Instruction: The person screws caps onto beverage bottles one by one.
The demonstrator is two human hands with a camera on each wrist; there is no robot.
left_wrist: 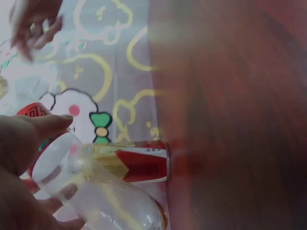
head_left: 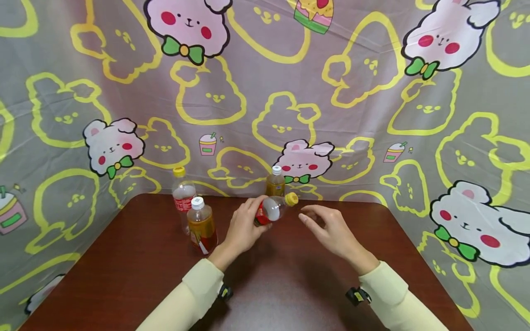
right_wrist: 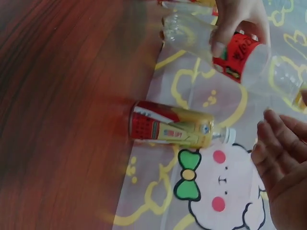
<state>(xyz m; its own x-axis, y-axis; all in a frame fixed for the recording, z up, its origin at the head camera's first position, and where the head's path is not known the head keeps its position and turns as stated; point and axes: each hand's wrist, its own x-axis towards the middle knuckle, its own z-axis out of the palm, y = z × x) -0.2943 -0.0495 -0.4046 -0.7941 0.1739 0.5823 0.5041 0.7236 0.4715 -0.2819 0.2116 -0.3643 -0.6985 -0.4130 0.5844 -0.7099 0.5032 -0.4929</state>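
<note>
My left hand [head_left: 247, 224] grips a clear plastic bottle [head_left: 274, 209] round its red label, fingers and thumb curled about it. The bottle is tilted above the table, with its yellow cap [head_left: 291, 199] pointing up and to the right. In the left wrist view its clear lower part [left_wrist: 110, 191] shows below the fingers. My right hand [head_left: 331, 228] hovers just right of the cap, fingers loosely bent and holding nothing. In the right wrist view its fingers [right_wrist: 283, 148] are spread apart near the cap end. Behind the held bottle, a white-capped bottle of amber drink [right_wrist: 172, 125] stands upright.
Left of my left hand, another white-capped amber bottle [head_left: 202, 227] stands on the dark red-brown table [head_left: 136, 262]. Just behind it is a clear bottle with a red label and yellow cap [head_left: 182, 195]. A cartoon-printed cloth [head_left: 232, 115] hangs round the back and sides.
</note>
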